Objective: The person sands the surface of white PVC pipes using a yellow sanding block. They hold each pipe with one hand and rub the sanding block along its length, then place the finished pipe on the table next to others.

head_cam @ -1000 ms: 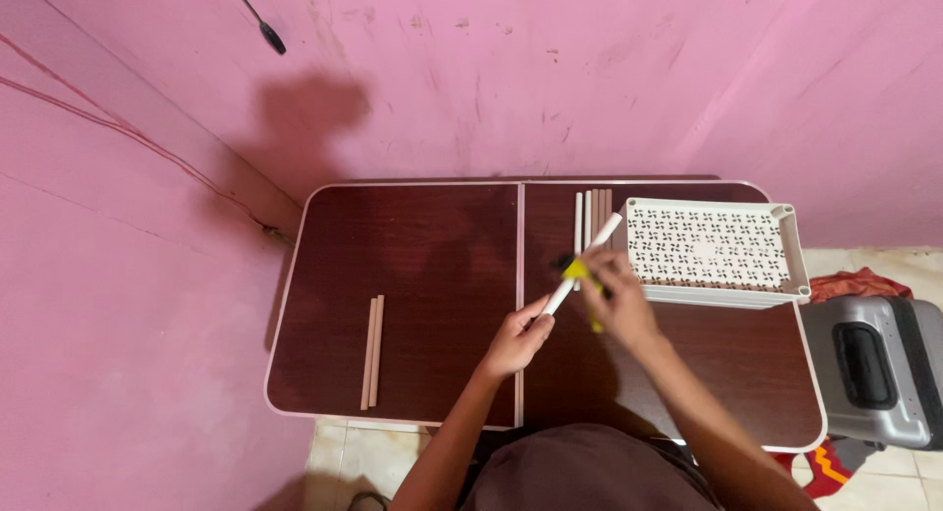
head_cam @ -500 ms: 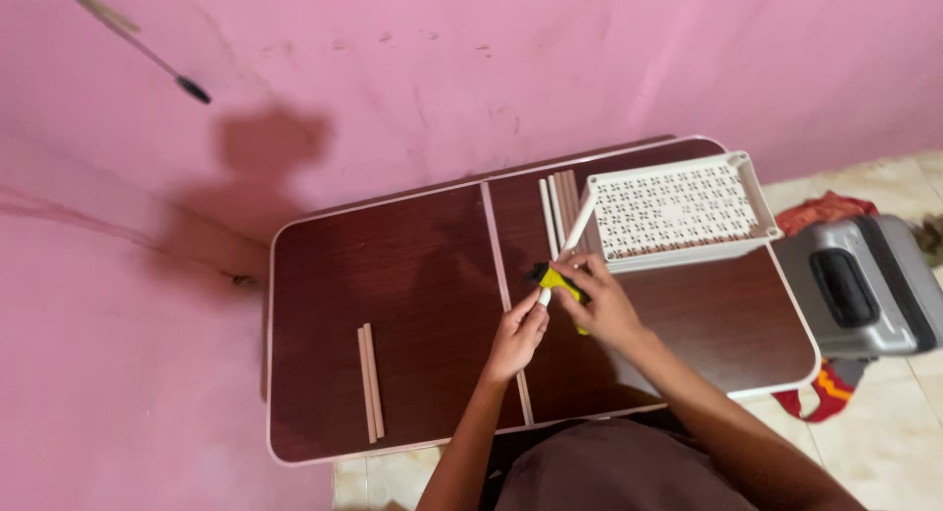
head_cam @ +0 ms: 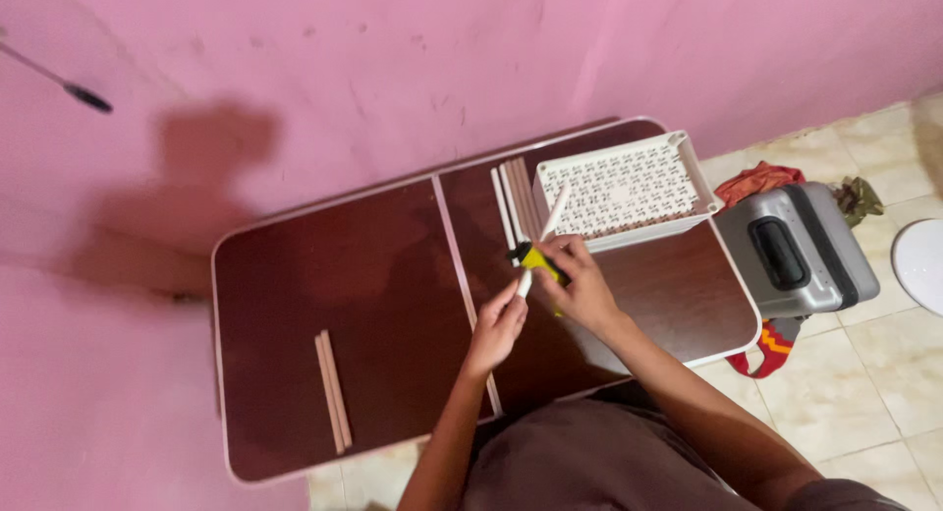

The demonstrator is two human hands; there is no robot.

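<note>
I'm looking straight down at a dark brown folding table (head_cam: 324, 275) set against a pink wall (head_cam: 393, 69), and both hands are busy near the middle seam. My right hand (head_cam: 580, 285) is curled around a yellow-and-black cutter (head_cam: 535, 258), fingers closed on it, with its tip pointing up and left. My left hand (head_cam: 499, 324) pinches the lower end of a thin white stick (head_cam: 540, 241) between thumb and fingers; the stick slants up to the right, passing the cutter and reaching over the edge of a white perforated basket (head_cam: 629, 187) that sits on the table's right half. Just left of that basket lie a few more pale sticks (head_cam: 511, 206), side by side and touching. Well apart, on the left half of the table, two tan sticks (head_cam: 331, 391) lie together near the front edge. Off the table's right side, a grey case (head_cam: 796, 251) stands on the tiled floor (head_cam: 884, 373), touching some red cloth (head_cam: 756, 182).
</note>
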